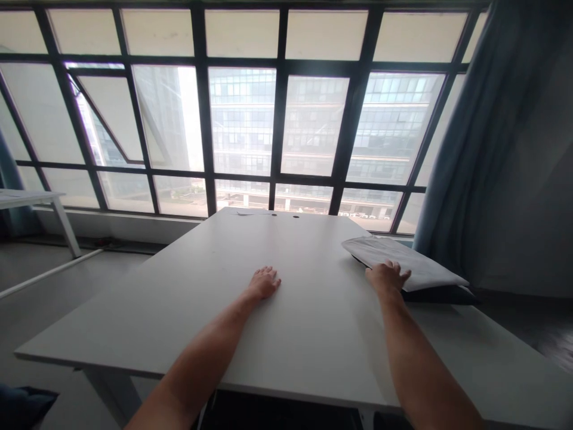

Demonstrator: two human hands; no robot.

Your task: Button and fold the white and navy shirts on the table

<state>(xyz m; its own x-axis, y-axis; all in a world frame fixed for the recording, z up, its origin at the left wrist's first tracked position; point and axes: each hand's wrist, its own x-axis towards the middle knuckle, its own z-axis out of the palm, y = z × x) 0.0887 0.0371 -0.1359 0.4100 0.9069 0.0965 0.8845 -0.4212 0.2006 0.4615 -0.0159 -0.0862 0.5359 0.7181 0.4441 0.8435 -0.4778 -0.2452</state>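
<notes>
Head view, from the left: a side table (27, 197) stands by the window (242, 119), well apart from the surface (268, 352), and a dark blue thing (22, 406) shows in the bottom corner, too cut off to name. The white surface fills the middle of the picture, with its far edge near the window. On that far edge lie a small paper scrap (246, 212) and, just beside it, two dark holes (295, 215). The left hand (265, 282) lies palm down on the bare surface near its middle, fingers stretched forward and slightly spread. Its grip is released and it holds nothing. To the right, well apart from it, the right hand (387, 276) rests with spread fingers on the near edge of a folded grey cloth (403, 254). This grip is also released, the fingers laid on top of the fabric rather than closed around it. The cloth sits at the right edge of the surface, lying flat on a dark pad (436, 294) whose rim shows beneath it on the near and right sides. Beyond the cloth, at the far right, a blue-grey curtain (492, 149) hangs beside the window down toward the floor.
</notes>
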